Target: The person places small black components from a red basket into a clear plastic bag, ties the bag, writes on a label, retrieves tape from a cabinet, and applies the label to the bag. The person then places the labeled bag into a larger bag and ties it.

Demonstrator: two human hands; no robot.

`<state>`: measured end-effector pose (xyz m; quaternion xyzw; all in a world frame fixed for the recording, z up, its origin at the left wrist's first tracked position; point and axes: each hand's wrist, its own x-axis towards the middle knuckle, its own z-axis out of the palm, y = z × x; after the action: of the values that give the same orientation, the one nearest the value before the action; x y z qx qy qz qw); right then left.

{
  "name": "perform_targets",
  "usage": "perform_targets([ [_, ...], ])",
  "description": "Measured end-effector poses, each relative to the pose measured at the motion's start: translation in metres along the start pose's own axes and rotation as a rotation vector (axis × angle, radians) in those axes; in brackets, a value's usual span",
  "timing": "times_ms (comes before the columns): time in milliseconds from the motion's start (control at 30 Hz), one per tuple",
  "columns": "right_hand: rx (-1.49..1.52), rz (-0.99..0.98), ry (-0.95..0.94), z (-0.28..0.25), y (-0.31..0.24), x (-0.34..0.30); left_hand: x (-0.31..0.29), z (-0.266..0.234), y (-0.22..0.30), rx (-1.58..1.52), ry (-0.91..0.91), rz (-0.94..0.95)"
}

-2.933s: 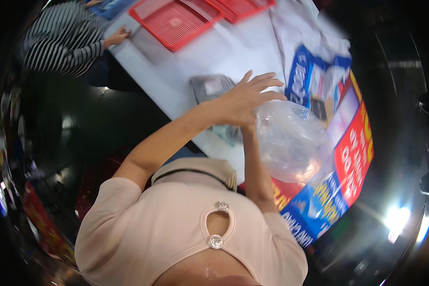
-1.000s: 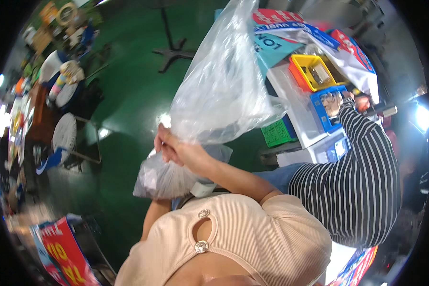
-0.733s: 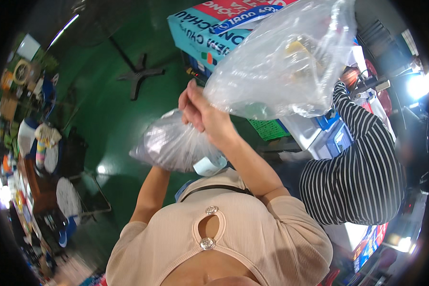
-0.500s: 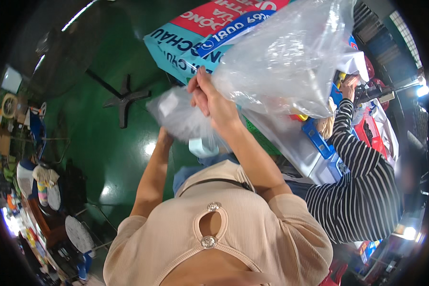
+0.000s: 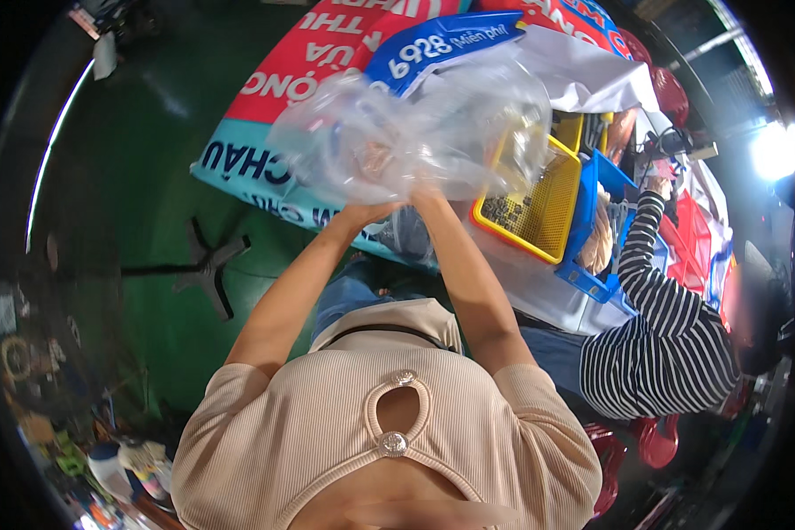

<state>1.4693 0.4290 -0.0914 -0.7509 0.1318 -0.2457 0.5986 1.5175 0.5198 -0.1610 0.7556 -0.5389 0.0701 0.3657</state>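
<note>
A large clear plastic bag [image 5: 468, 132], crumpled and blurred by motion, spreads in front of me above the banner-covered table. Both of my hands are at its near edge, close together. My left hand [image 5: 373, 213] grips the bag from the left. My right hand [image 5: 426, 193] is closed on it just beside, its fingers mostly covered by the film. A skin-coloured patch shows through the plastic; whose fingers these are is unclear. Below my wrists hangs a greyish see-through bundle [image 5: 406, 233], its contents too blurred to name.
A printed red, blue and teal banner [image 5: 269, 132] covers the table. To the right stand a yellow basket [image 5: 552, 208] with small dark pieces, a blue basket [image 5: 583, 274] and red trays [image 5: 691, 234]. A co-worker in a striped sleeve [image 5: 649, 265] works there. A dark stand base [image 5: 205, 265] rests on the green floor.
I have turned toward the table. My left hand has come up beside the right at the large bag's edge. The bag has moved left and crumpled, uncovering the yellow basket.
</note>
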Motion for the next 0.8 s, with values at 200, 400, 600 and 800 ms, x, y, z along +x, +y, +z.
perform_targets([
  [200, 0.389, -0.241, 0.344, -0.049, -0.060, 0.043, 0.061, 0.025, 0.003, -0.854, -0.041, -0.285],
  [400, -0.148, -0.268, 0.451, -0.144, -0.131, 0.071, 0.078, 0.025, -0.009, -1.003, -0.448, -0.667],
  [600, -1.470, -0.660, -0.204, -0.067, -0.098, 0.025, 0.079, 0.037, -0.020, -0.846, -0.378, -0.253],
  [800, -1.304, -0.248, -0.530, -0.074, -0.007, 0.026, 0.078, 0.011, -0.025, -0.633, -0.765, -0.369],
])
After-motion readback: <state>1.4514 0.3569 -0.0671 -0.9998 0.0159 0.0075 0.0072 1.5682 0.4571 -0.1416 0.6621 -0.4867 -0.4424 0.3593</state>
